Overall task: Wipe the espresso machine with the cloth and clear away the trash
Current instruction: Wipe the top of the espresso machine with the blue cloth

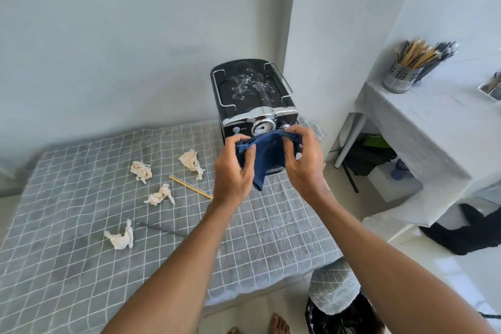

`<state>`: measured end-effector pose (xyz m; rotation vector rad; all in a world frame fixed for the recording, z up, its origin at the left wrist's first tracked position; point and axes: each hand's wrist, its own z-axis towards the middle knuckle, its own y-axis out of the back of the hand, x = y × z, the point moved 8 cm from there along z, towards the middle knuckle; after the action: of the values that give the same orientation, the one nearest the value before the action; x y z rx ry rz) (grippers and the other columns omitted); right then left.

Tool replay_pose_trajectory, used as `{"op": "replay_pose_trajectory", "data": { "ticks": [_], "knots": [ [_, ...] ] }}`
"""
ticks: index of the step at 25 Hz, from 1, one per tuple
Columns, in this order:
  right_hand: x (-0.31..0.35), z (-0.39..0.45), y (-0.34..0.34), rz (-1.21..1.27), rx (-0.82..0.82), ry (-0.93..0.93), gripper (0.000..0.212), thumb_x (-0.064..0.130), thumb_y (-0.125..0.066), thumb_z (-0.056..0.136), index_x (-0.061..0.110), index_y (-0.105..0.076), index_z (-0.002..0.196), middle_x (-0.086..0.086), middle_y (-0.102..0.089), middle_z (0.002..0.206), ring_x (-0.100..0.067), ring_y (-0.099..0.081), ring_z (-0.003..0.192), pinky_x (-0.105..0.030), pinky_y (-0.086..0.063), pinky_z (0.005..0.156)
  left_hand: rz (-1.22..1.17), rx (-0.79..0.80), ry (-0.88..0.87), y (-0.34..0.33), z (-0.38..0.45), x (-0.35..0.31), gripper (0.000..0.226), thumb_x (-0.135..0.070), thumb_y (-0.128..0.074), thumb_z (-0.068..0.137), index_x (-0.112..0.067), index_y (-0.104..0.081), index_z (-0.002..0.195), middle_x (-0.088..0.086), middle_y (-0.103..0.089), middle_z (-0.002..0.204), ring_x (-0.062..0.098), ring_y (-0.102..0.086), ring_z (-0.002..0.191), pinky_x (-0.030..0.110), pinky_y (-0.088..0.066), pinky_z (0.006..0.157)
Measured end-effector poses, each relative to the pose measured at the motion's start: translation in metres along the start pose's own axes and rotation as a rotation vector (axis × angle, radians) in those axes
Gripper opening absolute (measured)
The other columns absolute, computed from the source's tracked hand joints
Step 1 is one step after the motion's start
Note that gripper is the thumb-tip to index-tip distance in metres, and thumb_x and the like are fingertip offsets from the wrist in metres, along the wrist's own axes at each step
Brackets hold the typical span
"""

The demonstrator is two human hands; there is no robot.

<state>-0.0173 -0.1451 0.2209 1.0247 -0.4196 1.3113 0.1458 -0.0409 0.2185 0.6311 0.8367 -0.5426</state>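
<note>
Your forearms reach out over the worktop (pixel 81 266); left hand (pixel 234 168) and right hand (pixel 305 163) each pinch the cloth (pixel 267 154), bunching it in front of the machine (pixel 253 100). Wiping hasn't begun, I'd judge: white smears mark its top. Next, press the cloth there. Tissues (pixel 141 171) and sticks (pixel 191 187) await clearing.

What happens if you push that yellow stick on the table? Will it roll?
The yellow stick looks thin and straight, so it would probably feel very light and slide or roll a little. The checked cloth under it looks soft, which likely stops it quickly.
</note>
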Motion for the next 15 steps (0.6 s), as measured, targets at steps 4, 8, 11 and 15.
{"op": "replay_pose_trajectory", "data": {
  "ticks": [4, 8, 11, 15],
  "knots": [
    [0.048, 0.037, -0.006, 0.123, -0.11, 0.002, 0.019, 0.024, -0.051, 0.106, 0.033, -0.051, 0.122, 0.001, -0.062, 0.114, -0.019, -0.062, 0.105, -0.046, -0.055, 0.088, -0.018, -0.12, -0.082, 0.035, 0.052, -0.035, 0.022, -0.023, -0.065, 0.102, -0.011, -0.061, 0.119, -0.012, -0.062, 0.089, -0.006, -0.059, 0.073, 0.007, -0.041, 0.068],
    [0.075, 0.079, -0.005, 0.088, -0.126, 0.06, 0.02, 0.028, -0.05, 0.105, 0.035, -0.051, 0.123, 0.008, -0.064, 0.119, -0.008, -0.062, 0.109, -0.035, -0.053, 0.096, -0.073, -0.171, -0.044, 0.049, 0.092, -0.044, 0.021, -0.026, -0.065, 0.102, -0.013, -0.06, 0.117, -0.005, -0.068, 0.097, 0.005, -0.065, 0.085, 0.021, -0.052, 0.077],
    [0.068, 0.112, -0.008, 0.067, -0.065, 0.06, 0.02, 0.031, -0.055, 0.104, 0.035, -0.052, 0.124, 0.019, -0.067, 0.11, 0.001, -0.064, 0.105, -0.023, -0.052, 0.093, -0.035, -0.157, -0.014, 0.045, 0.117, -0.037, 0.018, -0.031, -0.066, 0.101, -0.02, -0.06, 0.114, -0.008, -0.07, 0.096, 0.004, -0.066, 0.085, 0.021, -0.052, 0.078],
    [0.046, 0.163, -0.016, 0.03, 0.032, 0.049, 0.021, 0.036, -0.06, 0.102, 0.036, -0.052, 0.122, 0.029, -0.067, 0.097, 0.015, -0.064, 0.093, -0.002, -0.044, 0.077, 0.077, -0.134, 0.07, 0.033, 0.158, -0.016, 0.028, -0.039, -0.07, 0.097, -0.017, -0.066, 0.114, -0.013, -0.071, 0.09, -0.001, -0.066, 0.081, 0.026, -0.056, 0.078]
  ]
}}
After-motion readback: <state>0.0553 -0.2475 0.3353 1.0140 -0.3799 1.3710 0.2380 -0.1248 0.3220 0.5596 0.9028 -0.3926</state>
